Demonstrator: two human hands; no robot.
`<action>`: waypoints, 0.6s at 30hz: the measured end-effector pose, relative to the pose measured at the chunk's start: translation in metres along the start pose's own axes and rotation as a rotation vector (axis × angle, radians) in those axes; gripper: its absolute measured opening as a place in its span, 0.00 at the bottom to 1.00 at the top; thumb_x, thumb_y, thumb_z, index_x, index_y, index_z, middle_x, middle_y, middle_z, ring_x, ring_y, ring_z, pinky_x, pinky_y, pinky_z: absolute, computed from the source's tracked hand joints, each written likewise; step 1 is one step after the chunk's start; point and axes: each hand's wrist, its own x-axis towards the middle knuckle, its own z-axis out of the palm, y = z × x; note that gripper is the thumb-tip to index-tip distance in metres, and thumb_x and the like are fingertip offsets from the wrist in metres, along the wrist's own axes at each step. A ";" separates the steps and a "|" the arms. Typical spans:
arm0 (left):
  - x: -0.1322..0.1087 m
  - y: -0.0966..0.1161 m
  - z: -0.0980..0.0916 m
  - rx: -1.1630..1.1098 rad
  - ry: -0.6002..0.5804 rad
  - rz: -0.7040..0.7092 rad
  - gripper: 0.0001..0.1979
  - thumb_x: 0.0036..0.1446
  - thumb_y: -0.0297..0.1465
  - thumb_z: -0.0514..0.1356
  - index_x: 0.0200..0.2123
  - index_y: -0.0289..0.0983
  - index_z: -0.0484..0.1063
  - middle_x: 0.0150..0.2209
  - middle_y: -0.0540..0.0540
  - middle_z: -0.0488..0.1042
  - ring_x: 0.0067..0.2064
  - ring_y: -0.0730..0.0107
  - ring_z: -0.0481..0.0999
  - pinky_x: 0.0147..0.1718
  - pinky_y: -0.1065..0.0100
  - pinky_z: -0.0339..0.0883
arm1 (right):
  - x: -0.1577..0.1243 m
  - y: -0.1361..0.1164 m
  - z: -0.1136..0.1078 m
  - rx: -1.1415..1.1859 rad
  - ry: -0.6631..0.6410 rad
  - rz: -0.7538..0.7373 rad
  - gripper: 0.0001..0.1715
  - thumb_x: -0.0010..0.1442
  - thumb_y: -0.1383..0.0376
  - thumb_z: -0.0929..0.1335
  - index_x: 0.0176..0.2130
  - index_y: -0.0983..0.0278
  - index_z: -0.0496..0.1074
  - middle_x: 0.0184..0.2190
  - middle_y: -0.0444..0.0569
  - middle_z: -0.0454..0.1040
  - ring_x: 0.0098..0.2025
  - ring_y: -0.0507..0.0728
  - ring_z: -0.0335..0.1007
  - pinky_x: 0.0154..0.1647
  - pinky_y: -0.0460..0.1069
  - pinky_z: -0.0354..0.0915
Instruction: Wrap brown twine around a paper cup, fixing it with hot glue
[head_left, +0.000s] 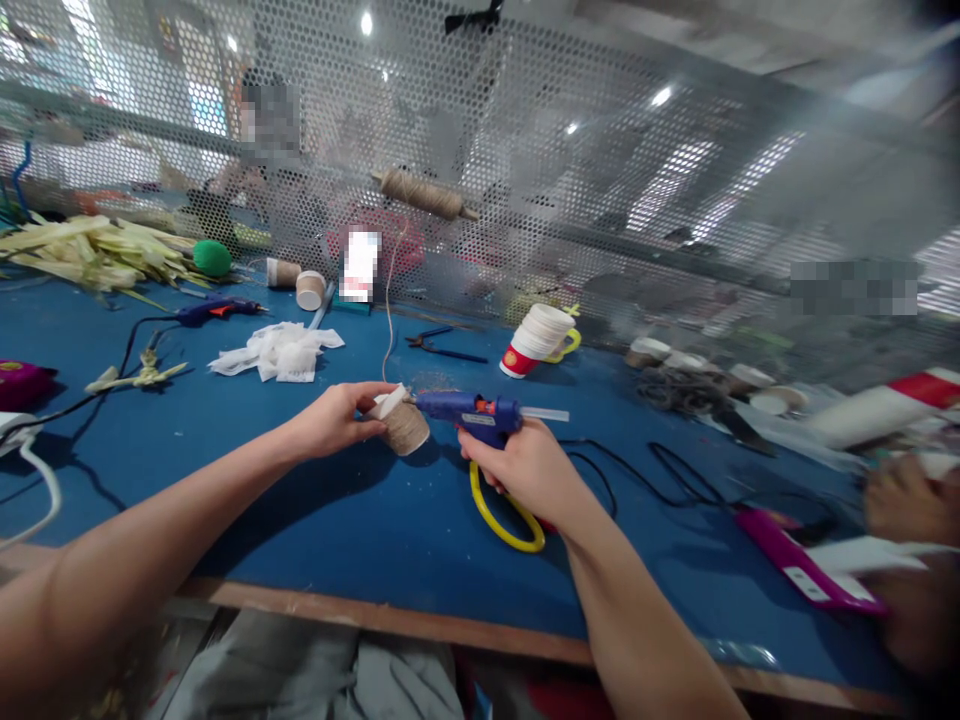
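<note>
My left hand (346,418) grips a small paper cup (406,428) wrapped in brown twine, tilted over the blue table. In my right hand (526,462) is a blue hot glue gun (472,412), a clear glue stick jutting from its back end. The gun's nozzle is at the cup's upper edge; whether it touches cannot be made out. A strand of twine (389,310) runs from the cup up to a spool (422,194) on the mesh panel. Beneath my right hand lies a yellow loop handle (506,520), its other parts hidden.
Stacked paper cups (537,340) and dark pliers (446,347) lie farther back. White cloth scraps (277,350) and another glue gun (217,310) are left. A purple power strip (806,560) lies right, beside another person's hand (911,500). The mesh panel (525,250) borders the table.
</note>
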 end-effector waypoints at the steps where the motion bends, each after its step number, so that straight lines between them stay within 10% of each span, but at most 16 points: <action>1: 0.000 0.001 0.000 -0.005 -0.003 -0.002 0.25 0.47 0.26 0.55 0.51 0.31 0.60 0.32 0.46 0.73 0.32 0.71 0.70 0.33 0.70 0.62 | 0.000 0.001 0.000 0.006 -0.005 0.015 0.12 0.48 0.61 0.63 0.19 0.65 0.65 0.09 0.42 0.62 0.14 0.50 0.59 0.19 0.45 0.59; 18: 0.000 0.000 0.000 -0.007 -0.007 0.013 0.25 0.48 0.27 0.55 0.51 0.31 0.59 0.32 0.45 0.73 0.31 0.73 0.69 0.33 0.70 0.62 | 0.004 0.004 0.001 0.060 -0.021 0.024 0.13 0.49 0.59 0.63 0.22 0.66 0.66 0.11 0.43 0.64 0.12 0.49 0.58 0.17 0.45 0.59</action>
